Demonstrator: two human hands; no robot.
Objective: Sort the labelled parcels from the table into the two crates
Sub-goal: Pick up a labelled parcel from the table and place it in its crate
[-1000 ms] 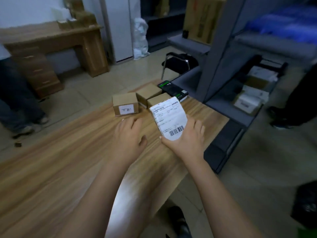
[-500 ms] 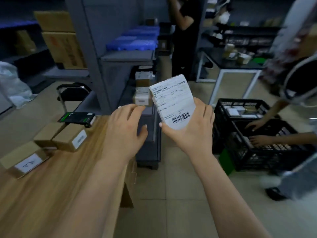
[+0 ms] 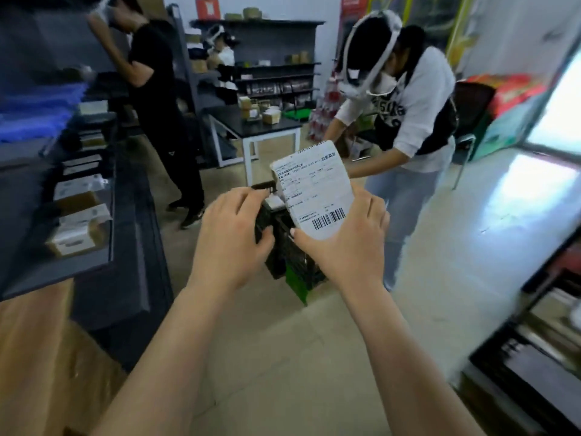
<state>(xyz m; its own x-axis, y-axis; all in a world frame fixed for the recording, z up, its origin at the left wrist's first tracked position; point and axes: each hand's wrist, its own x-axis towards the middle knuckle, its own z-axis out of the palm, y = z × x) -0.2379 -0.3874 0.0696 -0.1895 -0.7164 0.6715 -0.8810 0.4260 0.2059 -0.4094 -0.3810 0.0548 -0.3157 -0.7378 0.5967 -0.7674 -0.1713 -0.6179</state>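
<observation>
Seen from the head camera, the right hand [image 3: 349, 247] holds a flat parcel with a white label and black barcode [image 3: 314, 190] upright in the air, its fingers [image 3: 372, 204] and thumb curled round the parcel's lower edges. The left hand [image 3: 229, 240] hovers just beside the parcel's left edge, fingers loosely bent and gripping nothing. Behind both hands a black plastic lattice crate [image 3: 278, 265] stands on the pale tiled floor [image 3: 283, 341], with a person in a white top [image 3: 408, 114] bending beyond it.

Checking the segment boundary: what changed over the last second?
View swung right, away from the table: the parcel, gripped in the right hand, is now in front of the black crates on the floor. Unchanged: that grip; left hand empty beside it.
</observation>
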